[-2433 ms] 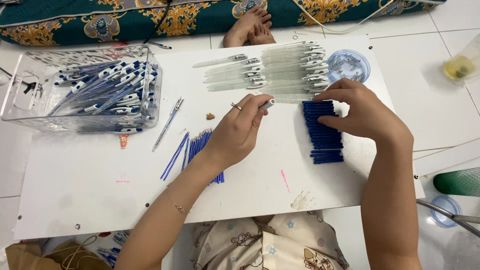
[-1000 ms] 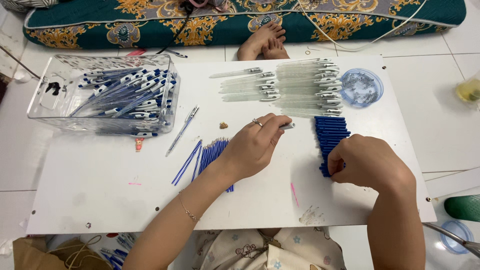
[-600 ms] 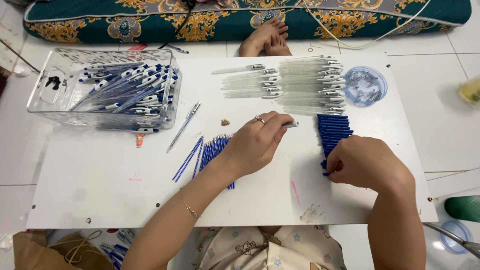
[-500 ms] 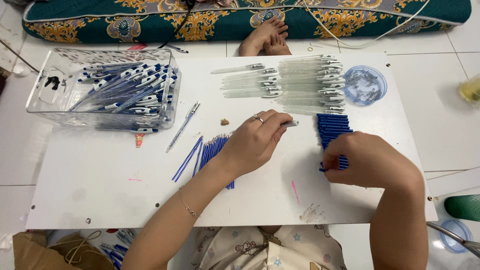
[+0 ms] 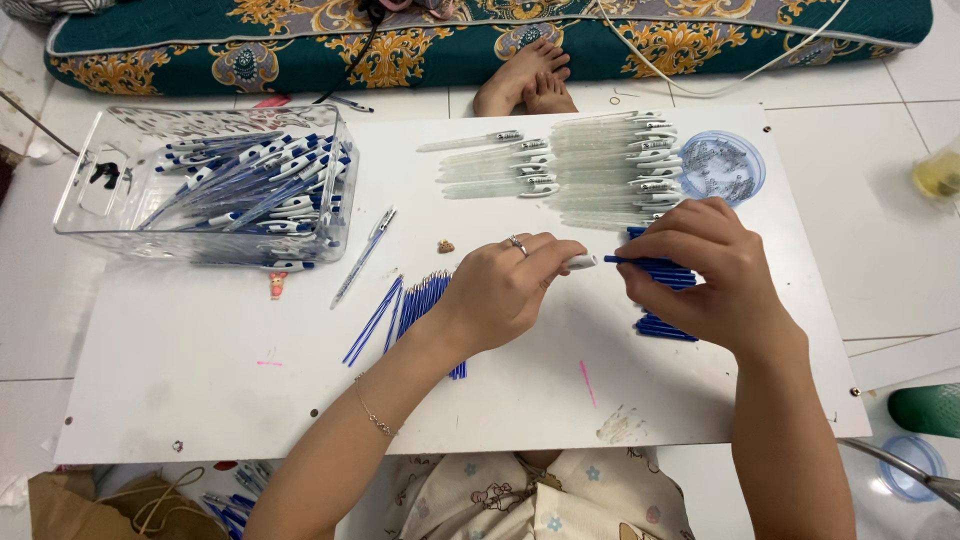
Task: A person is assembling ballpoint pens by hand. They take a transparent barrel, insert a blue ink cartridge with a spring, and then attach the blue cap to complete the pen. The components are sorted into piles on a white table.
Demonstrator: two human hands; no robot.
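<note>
Head view: left hand [image 5: 505, 290] grips pen barrel [image 5: 580, 262]; right hand [image 5: 705, 275] pinches blue grip [image 5: 625, 261].

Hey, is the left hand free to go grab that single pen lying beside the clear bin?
Probably not as it stands: the left hand is pinching a pen barrel. The path to the loose pen looks open across bare board, though it would need to set the barrel down first.

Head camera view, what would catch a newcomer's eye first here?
The two hands at the middle of the white board: the left hand pinches a clear pen barrel while the right hand brings a blue refill up to its end. At the upper left stands a clear plastic bin full of blue and white pens.
</note>
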